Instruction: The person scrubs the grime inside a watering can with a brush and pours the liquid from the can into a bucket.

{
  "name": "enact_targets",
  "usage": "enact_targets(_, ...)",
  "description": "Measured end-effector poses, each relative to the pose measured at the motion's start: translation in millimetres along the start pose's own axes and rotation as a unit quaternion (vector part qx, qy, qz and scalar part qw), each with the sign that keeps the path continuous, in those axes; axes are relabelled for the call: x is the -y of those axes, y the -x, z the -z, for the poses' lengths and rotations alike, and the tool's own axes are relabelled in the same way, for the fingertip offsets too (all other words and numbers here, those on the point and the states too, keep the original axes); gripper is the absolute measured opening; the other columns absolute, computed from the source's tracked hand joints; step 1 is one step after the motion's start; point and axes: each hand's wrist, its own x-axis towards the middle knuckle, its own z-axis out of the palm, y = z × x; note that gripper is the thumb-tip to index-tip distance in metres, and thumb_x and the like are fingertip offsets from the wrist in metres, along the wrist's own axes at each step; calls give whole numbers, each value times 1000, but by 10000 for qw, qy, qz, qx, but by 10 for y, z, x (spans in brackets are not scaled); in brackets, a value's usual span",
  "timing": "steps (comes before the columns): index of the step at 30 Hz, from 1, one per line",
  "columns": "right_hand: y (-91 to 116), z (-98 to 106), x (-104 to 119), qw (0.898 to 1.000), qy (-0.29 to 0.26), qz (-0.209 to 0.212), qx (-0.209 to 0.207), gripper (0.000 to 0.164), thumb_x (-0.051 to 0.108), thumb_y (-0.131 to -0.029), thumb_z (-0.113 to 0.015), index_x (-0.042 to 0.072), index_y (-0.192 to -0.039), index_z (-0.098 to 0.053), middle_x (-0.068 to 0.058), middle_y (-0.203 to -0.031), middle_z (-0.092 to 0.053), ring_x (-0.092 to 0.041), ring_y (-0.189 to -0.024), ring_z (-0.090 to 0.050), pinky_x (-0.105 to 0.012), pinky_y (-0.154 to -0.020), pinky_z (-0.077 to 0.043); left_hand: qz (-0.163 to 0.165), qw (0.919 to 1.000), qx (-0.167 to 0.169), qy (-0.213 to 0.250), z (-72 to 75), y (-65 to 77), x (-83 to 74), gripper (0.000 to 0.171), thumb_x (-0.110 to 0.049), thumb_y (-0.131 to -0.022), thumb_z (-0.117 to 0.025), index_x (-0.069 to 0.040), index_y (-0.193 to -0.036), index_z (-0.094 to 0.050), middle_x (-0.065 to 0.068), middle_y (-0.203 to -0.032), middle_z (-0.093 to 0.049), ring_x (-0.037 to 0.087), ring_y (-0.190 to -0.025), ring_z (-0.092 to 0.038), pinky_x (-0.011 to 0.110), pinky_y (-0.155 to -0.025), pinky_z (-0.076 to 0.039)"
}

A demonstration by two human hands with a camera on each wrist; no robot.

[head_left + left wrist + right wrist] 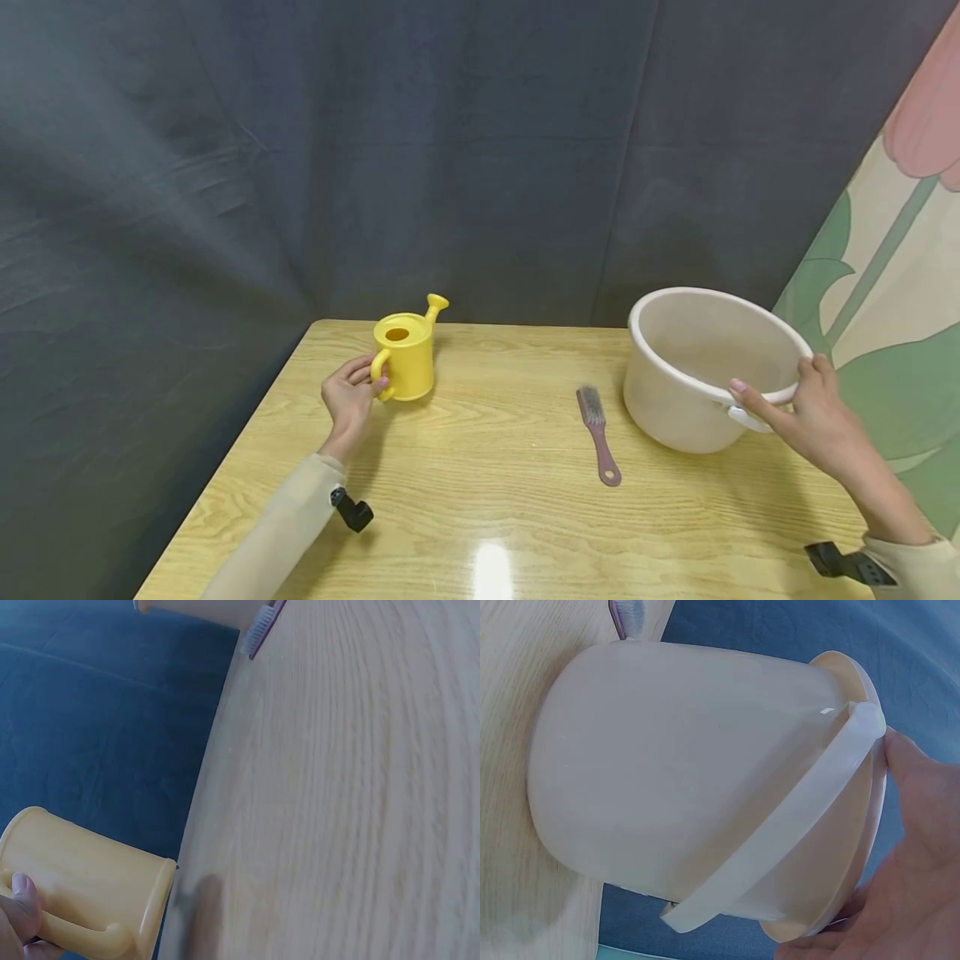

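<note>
A yellow toy watering can (411, 367) is at the back left of the table, its round sprinkler spout pointing to the back right. My left hand (349, 408) grips its loop handle; in the left wrist view the thumb (27, 904) lies over that handle (86, 936). On the right is a white plastic bucket (667, 408). My right hand (821, 425) grips its rim at the near right, with the thumb apart from the fingers along the edge. The bucket's carrying handle (780, 832) hangs down its outer wall in the right wrist view.
Between the two hands a brush (598, 433) with grey bristles and a mauve handle lies on the wooden table (465, 467), close to the bucket's left side. A dark curtain (465, 167) hangs behind the table. A wall with painted flowers (892, 275) is at the right.
</note>
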Motion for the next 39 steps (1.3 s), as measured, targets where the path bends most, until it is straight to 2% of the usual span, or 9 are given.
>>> enact_targets(6,-3,-11,11,9999,-14,-88,90,89,39,-95,-64,-29,-135,-23,-45,-130,-22,-57,-89,-46,-67,-57,-46,6,9997,-218,-106,127,-29,82,41,27,-74,-70,19,-114,-62,16,-93,-73,4,-69,-70,20,-68,-59)
enact_targets(11,-3,-14,7,9999,-49,-72,86,89,39,-95,-64,-28,-136,-22,-45,-130,-22,-57,-88,-46,-67,-56,-46,215,9990,-362,142,178,-30,97,41,26,-77,-69,20,-116,-60,5,-85,-73,6,-72,-71,20,-68,-60)
enact_targets(14,-1,-19,1,10000,-75,-18,19,88,37,-95,-65,-28,-135,-23,-43,-129,-23,-55,-87,-46,-66,-56,-46,224,9990,-397,12,207,-24,102,41,26,-77,-68,19,-116,-61,4,-85,-73,5,-72,-70,20,-67,-60)
enact_targets(20,3,-23,-4,10000,-65,3,-42,87,37,-94,-66,-29,-133,-25,-42,-127,-24,-54,-86,-46,-66,-56,-46,291,9979,-488,-297,254,-23,135,40,25,-76,-70,16,-115,-64,10,-89,-74,3,-70,-69,18,-65,-59)
enact_targets(25,6,-23,-1,10000,-30,-24,-4,87,38,-94,-66,-28,-134,-25,-42,-127,-24,-54,-86,-46,-66,-55,-47,258,9976,-459,-456,284,-15,159,40,24,-75,-71,16,-114,-64,9,-88,-74,2,-69,-68,18,-64,-59)
enact_targets(28,9,-24,-1,10000,-41,-22,2,87,38,-94,-66,-28,-134,-25,-41,-127,-25,-54,-86,-46,-65,-54,-47,151,9976,-389,-545,290,7,156,41,25,-74,-72,16,-113,-64,17,-95,-73,2,-69,-69,18,-64,-59)
enact_targets(31,9,-22,-1,10000,-82,10,-19,85,36,-94,-66,-28,-133,-26,-41,-125,-25,-53,-87,-45,-63,-53,-47,-23,9946,-325,-982,302,38,142,42,23,-74,-74,14,-114,-66,26,-104,-70,2,-73,-68,15,-65,-57)
enact_targets(36,5,-17,1,9999,-97,43,-46,85,35,-94,-66,-29,-132,-26,-41,-124,-26,-53,-88,-44,-62,-53,-47,-270,9823,-250,-1835,342,93,134,41,17,-77,-75,9,-116,-67,29,-112,-66,20,-90,-70,7,-67,-53)
enact_targets(39,0,-14,3,9999,-94,48,-50,85,35,-94,-66,-29,-132,-26,-42,-124,-26,-53,-87,-45,-61,-53,-47,-324,9776,-149,-2074,371,123,151,40,16,-79,-74,10,-118,-66,29,-113,-66,35,-101,-68,6,-68,-51)
